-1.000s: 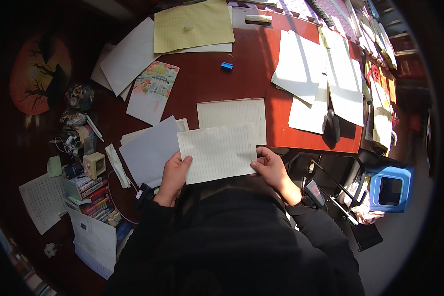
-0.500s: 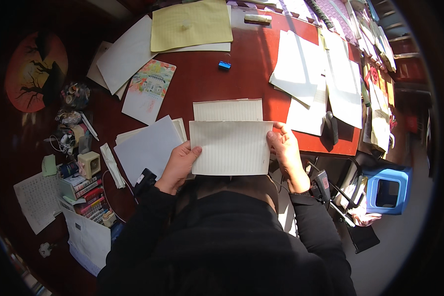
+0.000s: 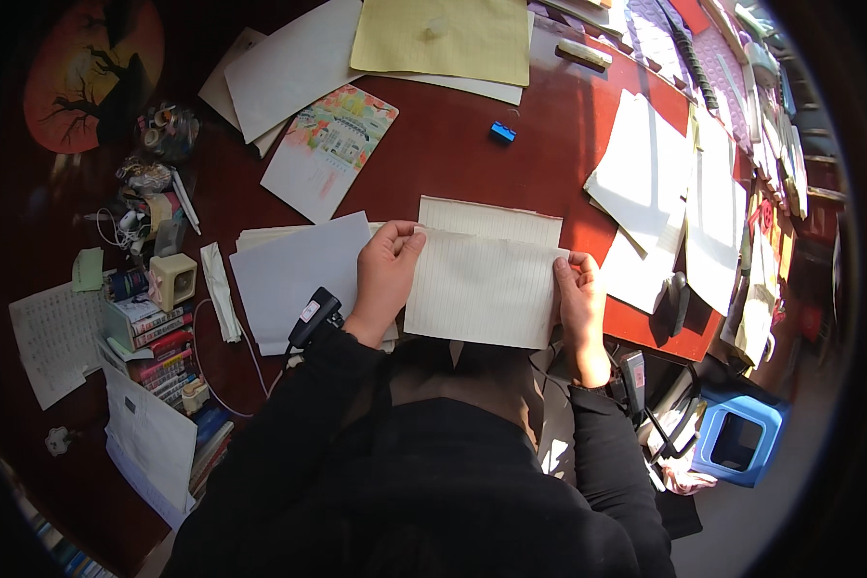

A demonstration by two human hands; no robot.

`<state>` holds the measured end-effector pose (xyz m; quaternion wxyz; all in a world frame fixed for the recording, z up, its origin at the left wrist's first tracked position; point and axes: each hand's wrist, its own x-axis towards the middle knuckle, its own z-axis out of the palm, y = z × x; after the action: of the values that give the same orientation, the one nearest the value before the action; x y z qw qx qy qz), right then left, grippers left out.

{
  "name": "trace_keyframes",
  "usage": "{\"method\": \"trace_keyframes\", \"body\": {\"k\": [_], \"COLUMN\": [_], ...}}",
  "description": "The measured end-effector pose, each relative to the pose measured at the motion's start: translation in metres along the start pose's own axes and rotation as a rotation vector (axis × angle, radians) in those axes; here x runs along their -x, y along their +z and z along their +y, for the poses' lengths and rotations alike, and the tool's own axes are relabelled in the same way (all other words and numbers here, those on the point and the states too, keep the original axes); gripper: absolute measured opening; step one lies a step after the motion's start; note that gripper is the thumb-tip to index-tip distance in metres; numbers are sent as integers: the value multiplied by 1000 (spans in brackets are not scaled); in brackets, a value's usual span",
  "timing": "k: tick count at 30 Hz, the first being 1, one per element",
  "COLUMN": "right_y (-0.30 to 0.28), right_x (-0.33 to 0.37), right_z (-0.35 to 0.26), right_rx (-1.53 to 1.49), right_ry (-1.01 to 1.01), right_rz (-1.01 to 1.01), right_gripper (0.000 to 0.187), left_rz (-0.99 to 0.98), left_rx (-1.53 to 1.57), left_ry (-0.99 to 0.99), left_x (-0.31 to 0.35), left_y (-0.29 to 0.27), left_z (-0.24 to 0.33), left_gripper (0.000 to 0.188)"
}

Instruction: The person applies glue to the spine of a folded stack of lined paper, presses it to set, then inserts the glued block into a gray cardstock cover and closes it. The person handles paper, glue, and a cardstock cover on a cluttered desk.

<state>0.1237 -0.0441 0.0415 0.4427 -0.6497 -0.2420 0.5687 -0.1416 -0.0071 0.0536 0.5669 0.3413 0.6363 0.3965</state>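
Observation:
A lined sheet of paper (image 3: 482,294) is held up in front of my body, over the near edge of the desk. My left hand (image 3: 387,275) pinches it at its upper left corner between thumb and fingers. At the upper right corner, my right hand (image 3: 580,294) grips the sheet with the thumb on its face. Behind it, partly covered, more lined paper (image 3: 496,216) lies on the desk. Beside my left hand rests a pile of blank white sheets (image 3: 294,275).
A blue binder clip (image 3: 502,132) sits mid-desk. Beyond are an illustrated notebook (image 3: 332,144), a yellow sheet (image 3: 443,43) and white papers. Sunlit papers (image 3: 645,173) lie at the right. Books (image 3: 169,356) and a small cream box (image 3: 172,279) stand left. A blue bin (image 3: 742,433) is at lower right.
My left hand has shifted from the sheet's left side up to its upper left corner. The sheet now tilts slightly. The whole view has swung, moving the desk items rightward.

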Motion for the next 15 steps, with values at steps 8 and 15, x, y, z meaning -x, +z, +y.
{"method": "trace_keyframes", "body": {"k": [8,15], "right_y": [6,5], "right_x": [-31,-25], "right_z": [6,2], "right_rx": [285,313], "right_ry": [-238,-213], "right_rz": [41,27], "right_gripper": [12,11], "left_rz": [54,102], "left_rx": [-196,-8], "left_ry": [-14,40], "left_x": [-28,-19], "left_y": [1,5], "left_z": [-14,-16], "left_gripper": [14,14]}}
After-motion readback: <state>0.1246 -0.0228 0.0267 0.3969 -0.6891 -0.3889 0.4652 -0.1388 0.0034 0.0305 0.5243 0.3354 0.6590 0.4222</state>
